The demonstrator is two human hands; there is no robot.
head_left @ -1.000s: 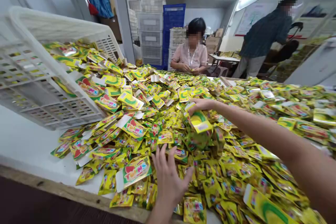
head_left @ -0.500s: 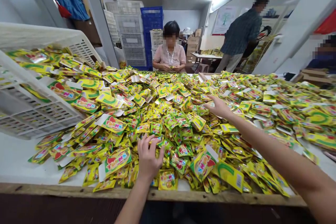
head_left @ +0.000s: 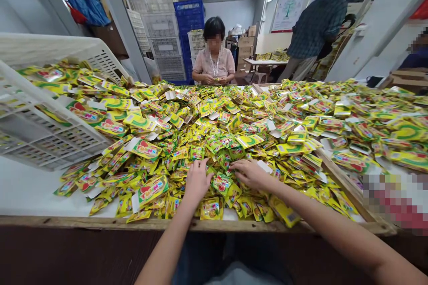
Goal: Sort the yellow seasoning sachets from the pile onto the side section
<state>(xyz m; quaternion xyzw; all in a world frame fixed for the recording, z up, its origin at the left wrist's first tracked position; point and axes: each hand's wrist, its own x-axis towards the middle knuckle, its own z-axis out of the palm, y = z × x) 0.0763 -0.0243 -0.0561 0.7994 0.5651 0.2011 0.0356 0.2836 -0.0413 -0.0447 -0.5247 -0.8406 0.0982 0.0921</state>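
Observation:
A deep heap of small yellow and green packets [head_left: 214,138] covers the white table [head_left: 23,189]. My left hand [head_left: 198,180] lies palm down on the packets near the front edge, fingers spread and resting on them. My right hand [head_left: 249,173] lies a little to its right, fingers stretched flat over the packets, arm coming in from the lower right. A small green packet [head_left: 221,182] sits between the two hands. Neither hand grips anything that I can make out.
A white slatted crate [head_left: 40,129] lies tipped on its side at the left, packets spilling from it. A wooden lip [head_left: 100,222] edges the table front. A seated person [head_left: 214,60] works at the far side; another stands at the back right. Stacked crates [head_left: 174,35] stand behind.
My right hand has drawn back from the far middle of the heap to the near edge beside my left hand. The left hand shifted slightly right. The view dropped lower.

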